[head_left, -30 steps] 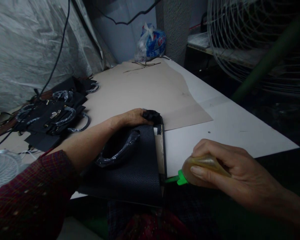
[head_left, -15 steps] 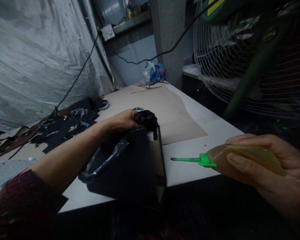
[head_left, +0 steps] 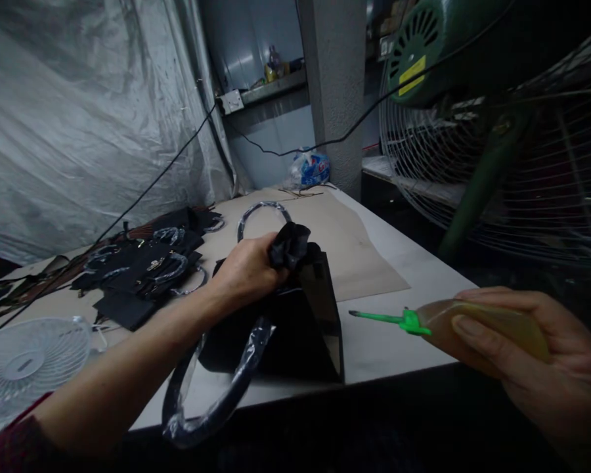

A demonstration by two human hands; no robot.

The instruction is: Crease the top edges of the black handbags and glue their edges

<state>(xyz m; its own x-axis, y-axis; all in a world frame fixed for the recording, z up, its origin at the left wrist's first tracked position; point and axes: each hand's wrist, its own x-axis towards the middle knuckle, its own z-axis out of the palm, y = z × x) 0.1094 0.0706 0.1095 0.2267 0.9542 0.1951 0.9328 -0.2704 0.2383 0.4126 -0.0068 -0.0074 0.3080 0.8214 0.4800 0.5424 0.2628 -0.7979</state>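
A black handbag (head_left: 270,338) stands near the table's front edge, its open side panel facing right. Two plastic-wrapped handles belong to it; the front handle (head_left: 243,378) hangs down past the edge and the rear one arches up behind. At the bag's top, my left hand (head_left: 251,266) is closed around bunched black lining (head_left: 291,244). To the right, my right hand (head_left: 526,348) grips a squeeze bottle (head_left: 477,328) of amber liquid. Its thin green nozzle (head_left: 377,316) points left at the bag, with a gap between them.
Black bag pieces with wrapped handles (head_left: 150,266) lie on the table's left. A small white fan (head_left: 27,364) is in front of them. A large green fan (head_left: 438,59) stands at right. A black cable (head_left: 347,135) crosses above the table, and a blue plastic bag (head_left: 314,169) sits at the back.
The handbag has turned and shifted slightly right. Its front handle has swung lower, and the rear handle shows more. My left hand has pulled up the lining; the bottle has barely moved.
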